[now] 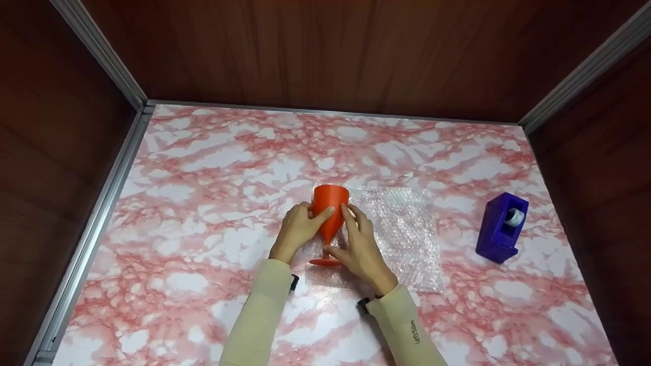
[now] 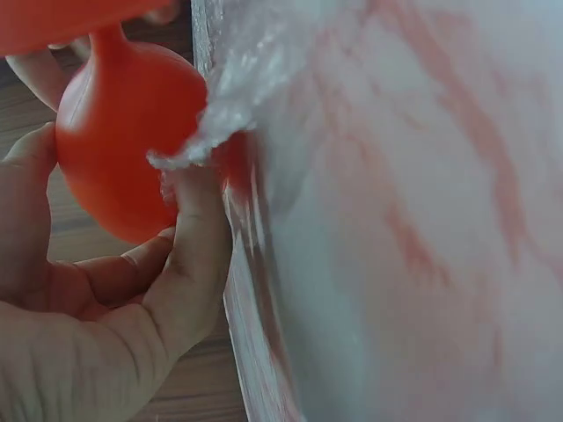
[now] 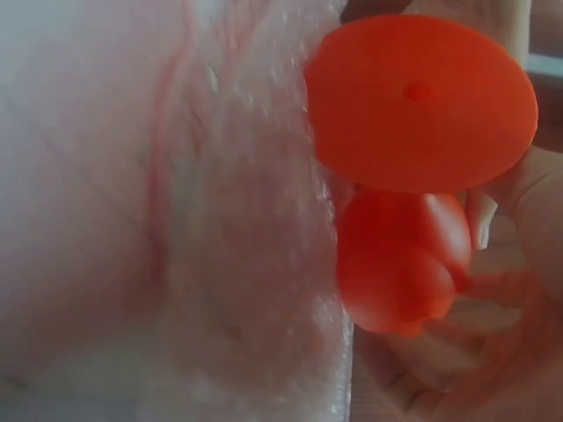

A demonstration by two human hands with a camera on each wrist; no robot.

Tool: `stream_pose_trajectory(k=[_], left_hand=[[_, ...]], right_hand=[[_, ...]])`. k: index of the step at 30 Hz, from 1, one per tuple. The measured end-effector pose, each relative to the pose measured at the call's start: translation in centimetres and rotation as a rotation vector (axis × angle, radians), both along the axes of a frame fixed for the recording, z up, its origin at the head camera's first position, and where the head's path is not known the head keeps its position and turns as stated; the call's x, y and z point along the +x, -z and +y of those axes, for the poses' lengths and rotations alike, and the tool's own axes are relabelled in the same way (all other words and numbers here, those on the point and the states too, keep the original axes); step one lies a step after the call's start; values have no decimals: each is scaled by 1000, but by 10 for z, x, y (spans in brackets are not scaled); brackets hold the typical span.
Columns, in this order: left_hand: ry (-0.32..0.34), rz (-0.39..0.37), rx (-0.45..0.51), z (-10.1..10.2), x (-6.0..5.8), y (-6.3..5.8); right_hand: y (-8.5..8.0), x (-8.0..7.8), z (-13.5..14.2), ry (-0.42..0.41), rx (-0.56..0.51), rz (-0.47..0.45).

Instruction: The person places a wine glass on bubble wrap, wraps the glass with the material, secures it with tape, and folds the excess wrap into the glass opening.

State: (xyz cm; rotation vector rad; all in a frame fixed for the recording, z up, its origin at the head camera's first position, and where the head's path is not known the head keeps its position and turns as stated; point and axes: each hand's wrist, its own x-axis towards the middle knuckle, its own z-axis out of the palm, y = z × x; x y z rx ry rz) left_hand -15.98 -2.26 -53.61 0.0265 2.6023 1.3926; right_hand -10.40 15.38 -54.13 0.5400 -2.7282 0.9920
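An orange plastic goblet (image 1: 331,197) lies on its side on a sheet of bubble wrap (image 1: 407,229), its round foot toward the person. On the bowl's left side, my left hand (image 1: 295,230) grips it, thumb across the top. My right hand (image 1: 362,249) holds it from the right, fingers along the bowl and thumb at the stem. In the left wrist view, a crumpled edge of bubble wrap (image 2: 246,79) rises against the bowl near the left fingers. The right wrist view shows the underside of the foot (image 3: 422,132) close to the right thumb.
A purple tape dispenser (image 1: 496,229) with a roll of tape (image 1: 514,217) stands at the right of the pink-and-white marbled table (image 1: 213,152). Dark wood panels (image 1: 325,56) with metal edging enclose the back and both sides.
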Motion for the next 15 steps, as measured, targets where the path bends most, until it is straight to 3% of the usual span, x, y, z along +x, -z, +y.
stream_pose_trajectory(k=[3,8,15], left_hand=[[0,16,-15,2,0,0],[-1,9,-31,5,0,-2],[-8,-19,-2,4,1,-6]], right_hand=[[-3,-2,2,-15,73,63],[-6,-4,5,-4,148,49],[-3,-4,11,-45,132,21]])
